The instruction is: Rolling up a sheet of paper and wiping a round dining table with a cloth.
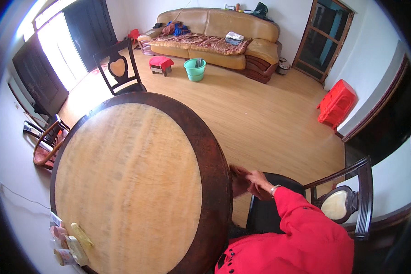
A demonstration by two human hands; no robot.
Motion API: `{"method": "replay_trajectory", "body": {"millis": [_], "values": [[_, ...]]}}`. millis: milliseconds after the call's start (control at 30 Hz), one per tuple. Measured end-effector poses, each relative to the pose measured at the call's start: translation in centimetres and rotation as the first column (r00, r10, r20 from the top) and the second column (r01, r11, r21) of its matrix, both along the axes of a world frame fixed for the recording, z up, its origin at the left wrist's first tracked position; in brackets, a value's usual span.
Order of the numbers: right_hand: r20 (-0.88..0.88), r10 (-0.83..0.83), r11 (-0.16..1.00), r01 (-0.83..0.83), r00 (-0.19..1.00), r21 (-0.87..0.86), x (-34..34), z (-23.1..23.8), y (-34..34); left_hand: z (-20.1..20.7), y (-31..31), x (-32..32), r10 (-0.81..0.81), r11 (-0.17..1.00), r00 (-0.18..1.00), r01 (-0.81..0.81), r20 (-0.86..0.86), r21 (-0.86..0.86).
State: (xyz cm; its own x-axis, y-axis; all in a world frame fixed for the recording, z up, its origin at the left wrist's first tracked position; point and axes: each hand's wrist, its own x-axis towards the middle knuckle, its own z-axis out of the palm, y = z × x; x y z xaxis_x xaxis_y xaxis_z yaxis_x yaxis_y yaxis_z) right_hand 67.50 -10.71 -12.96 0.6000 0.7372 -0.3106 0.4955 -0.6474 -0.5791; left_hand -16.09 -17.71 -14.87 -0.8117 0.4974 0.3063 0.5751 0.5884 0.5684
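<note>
My right hand (259, 181), with a silvery band at the wrist, reaches out from a red sleeve (306, 223) beside the right rim of a large round table (212, 182). Its fingers are bent and drawn together toward a blurred reddish-brown patch (240, 183) next to the table's edge. Whether that patch is a cloth or part of my left hand, I cannot make out. No other part of my left hand shows plainly. The table has a pale, streaked centre and a dark brown border. A dark chair (271, 208) stands just below and behind my right hand.
Cups and small containers (64, 244) crowd the table's lower left edge beside a yellowish crumpled item (82, 235). Another chair (121, 68) stands at the far side. Beyond are a green bucket (195, 72), a red-covered stool (161, 64), a tan sofa (233, 27) and stacked red stools (337, 104).
</note>
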Motion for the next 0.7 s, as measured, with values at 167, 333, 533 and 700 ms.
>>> {"method": "replay_trajectory", "body": {"millis": [167, 333, 533, 700], "values": [[0.045, 0.015, 0.98, -0.006, 0.999, -0.2, -0.9, -1.8, -13.3, -1.3, -0.2, -0.7, 0.019, 0.998, 0.997, -0.024, -0.069, -0.061], [0.017, -0.017, 0.949, 0.021, 1.0, -0.315, -2.3, -0.8, -18.1, -1.2, 0.2, -1.3, 0.028, 0.989, 0.987, -0.05, -0.158, -0.138], [0.001, -0.023, 0.956, 0.022, 1.0, -0.294, -2.2, 2.0, -15.5, 4.4, 2.7, 3.1, -0.041, 0.999, 0.829, 0.018, -0.557, -0.047], [-0.092, 0.16, 0.943, -0.18, 0.983, -0.281, 0.9, 1.1, -9.6, 12.8, 11.2, 13.6, -0.223, 0.959, 0.872, 0.278, -0.436, 0.064]]}}
